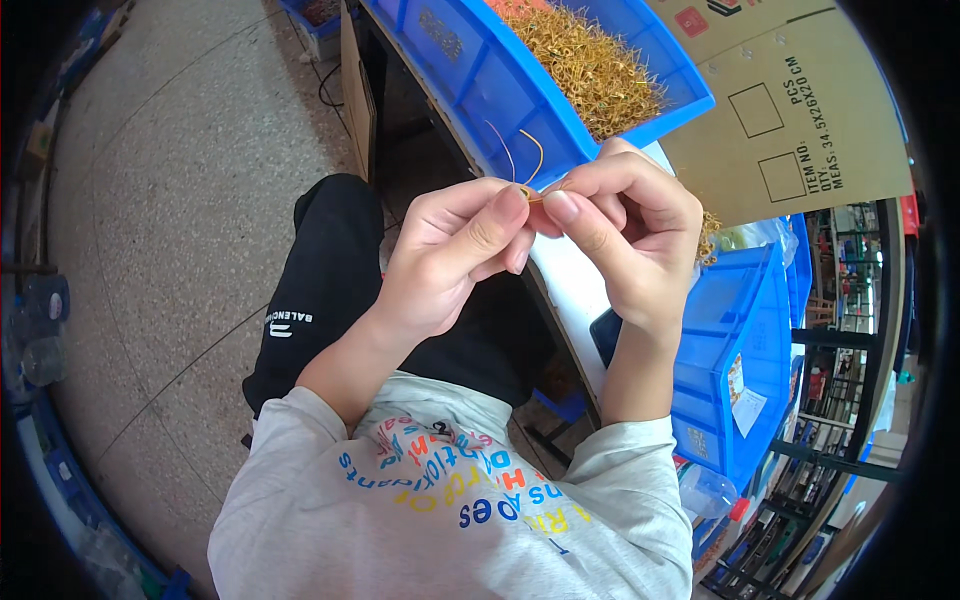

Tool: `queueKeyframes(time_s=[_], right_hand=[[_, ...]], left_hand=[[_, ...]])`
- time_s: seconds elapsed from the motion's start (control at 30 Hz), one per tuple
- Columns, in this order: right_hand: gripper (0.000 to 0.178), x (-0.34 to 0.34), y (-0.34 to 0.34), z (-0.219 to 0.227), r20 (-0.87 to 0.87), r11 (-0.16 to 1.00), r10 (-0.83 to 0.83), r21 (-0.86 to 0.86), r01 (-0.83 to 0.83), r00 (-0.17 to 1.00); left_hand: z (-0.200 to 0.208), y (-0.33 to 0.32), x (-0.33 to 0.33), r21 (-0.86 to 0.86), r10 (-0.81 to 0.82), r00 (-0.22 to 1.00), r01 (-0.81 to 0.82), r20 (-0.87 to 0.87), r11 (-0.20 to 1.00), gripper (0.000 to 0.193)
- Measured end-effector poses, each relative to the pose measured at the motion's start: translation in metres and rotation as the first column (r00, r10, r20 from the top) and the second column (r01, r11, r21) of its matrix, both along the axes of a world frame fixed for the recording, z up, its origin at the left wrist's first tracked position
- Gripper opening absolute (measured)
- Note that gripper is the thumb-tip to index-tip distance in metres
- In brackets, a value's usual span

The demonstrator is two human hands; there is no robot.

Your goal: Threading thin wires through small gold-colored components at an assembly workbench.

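Forearms (352, 365) converge; L hand (448, 240) + R hand (632, 235) pinch yel. strand (541, 153) tip-to-tip.

Scene bright, light diffuse, its direction hard to tell. Counter (575, 275) close to blown-out white; shirt (390, 530) pale, brightest toward bottom edge. Trousers (335, 260) sink to near black, folds mostly lost. Space under counter dark; shadow band darkens floor (180, 240) near upper middle. Soft sheen on blue bin (510, 80). Hands fairly crisp, wire (541, 150) thin and softer. Fisheye bends floor seams and shelves (835, 400); rim fades to black, bottles (42, 360) at left edge smeary.
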State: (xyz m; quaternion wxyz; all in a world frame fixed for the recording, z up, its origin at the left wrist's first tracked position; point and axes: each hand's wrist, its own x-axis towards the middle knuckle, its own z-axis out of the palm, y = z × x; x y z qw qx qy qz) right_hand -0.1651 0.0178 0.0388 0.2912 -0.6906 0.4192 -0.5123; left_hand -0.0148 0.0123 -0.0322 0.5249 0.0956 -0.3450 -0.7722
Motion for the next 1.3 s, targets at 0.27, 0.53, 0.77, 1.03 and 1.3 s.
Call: queueKeyframes(time_s=[0.27,0.53,0.77,1.03,1.3], right_hand=[[0.004,0.000,0.000,-0.003,0.051,1.000,-0.012,0.019,0.011,0.999],[0.005,0.008,0.002,-0.006,0.239,0.986,-0.009,0.161,-0.030,0.971],[0.005,0.006,0.000,-0.011,-0.051,0.990,-0.102,-0.107,0.096,0.993],[0.006,0.003,-0.002,-0.007,-0.141,0.966,-0.137,-0.236,0.101,0.981],[0.010,0.003,0.006,0.002,-0.187,0.931,-0.221,-0.334,0.150,0.957]], left_hand=[[-0.008,-0.004,-0.003,-0.059,-0.097,0.991,0.092,-0.089,0.994,0.023],[-0.016,-0.006,-0.009,-0.153,-0.069,0.979,0.040,-0.192,0.987,0.021],[-0.017,-0.008,-0.008,-0.062,0.004,0.978,-0.017,-0.211,0.998,0.019],[-0.008,-0.005,-0.003,-0.118,0.115,0.991,-0.123,-0.072,0.985,0.017],[-0.010,-0.005,-0.006,-0.216,0.279,0.960,-0.273,-0.004,0.937,0.012]])
